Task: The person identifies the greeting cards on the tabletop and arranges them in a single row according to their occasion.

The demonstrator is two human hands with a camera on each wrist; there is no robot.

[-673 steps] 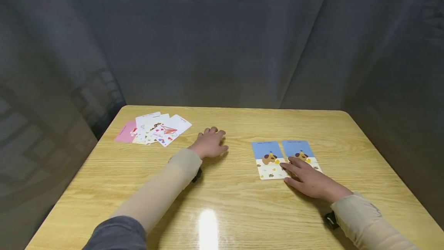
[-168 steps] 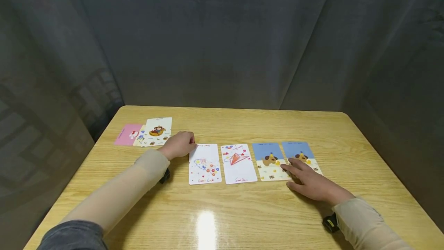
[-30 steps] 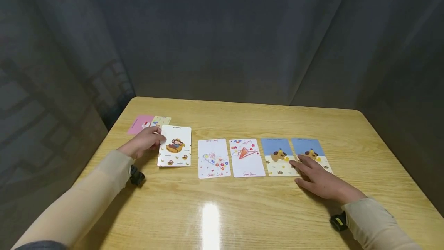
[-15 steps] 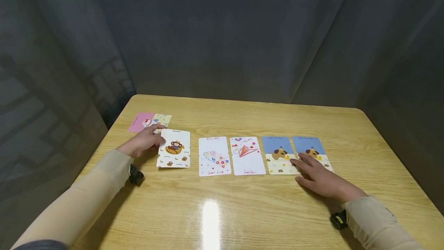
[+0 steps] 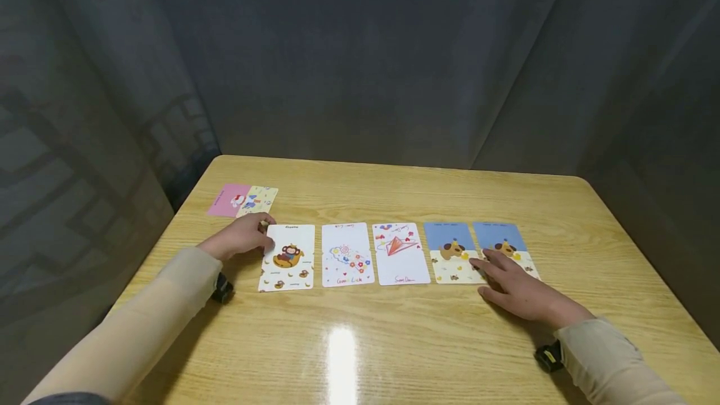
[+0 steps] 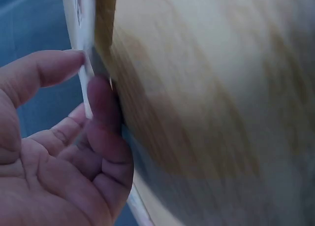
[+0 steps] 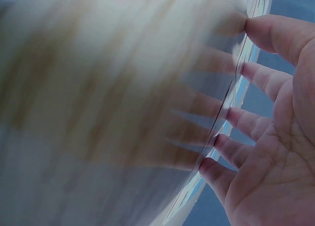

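Our left hand (image 5: 239, 239) pinches the monkey card (image 5: 287, 257) to line it up; our right hand (image 5: 514, 289) lies flat, steadying the dog cards (image 5: 450, 252).

Left hand (image 5: 239, 239) pinching monkey card (image 5: 287, 257) at its edge, right hand (image 5: 514, 289) flat on two dog cards (image 5: 450, 249), five cards rowed on wooden table (image 5: 394, 342).

Left hand (image 5: 240, 241) sits low at the monkey card's (image 5: 287, 257) left edge, thumb and fingers (image 6: 101, 100) pinching that edge, beige-sleeved forearm angling back. Right hand (image 5: 514, 289) lies flat, fingers (image 7: 256, 73) spread and straight, fingertips pressing the two dog cards (image 5: 478, 249), well right of the monkey card.
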